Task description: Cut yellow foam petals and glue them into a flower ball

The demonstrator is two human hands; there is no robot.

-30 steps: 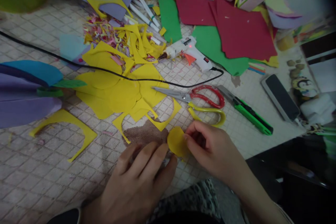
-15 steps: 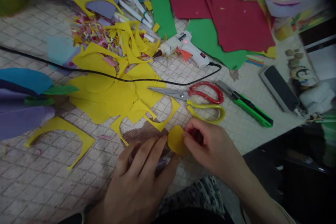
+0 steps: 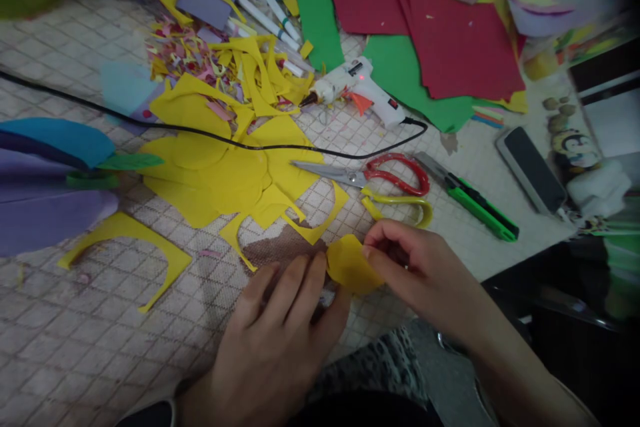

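A small rounded piece of yellow craft foam [image 3: 353, 263] is held between my two hands near the table's front edge. My right hand [image 3: 423, 273] pinches its right edge between thumb and fingertips. At its left edge are the index fingertip and thumb of my left hand [image 3: 285, 333], the other fingers curled low over the table. Just beyond lie scissors [image 3: 356, 178] with one red and one yellow handle. Yellow foam offcuts [image 3: 320, 217] and a pile of round-cut yellow pieces [image 3: 235, 180] lie forward and left of my hands.
A white glue gun [image 3: 360, 87] with a lit red light trails its black cord [image 3: 225, 138] across the table. A green utility knife [image 3: 480, 207] has its blade out. Red sheets [image 3: 465, 40], green sheets [image 3: 415, 80], markers [image 3: 273, 7] and scraps [image 3: 190, 57] lie farther back.
More of the yellow piece now shows between my hands, as my right hand has drawn slightly right. The whole view has shifted a little.
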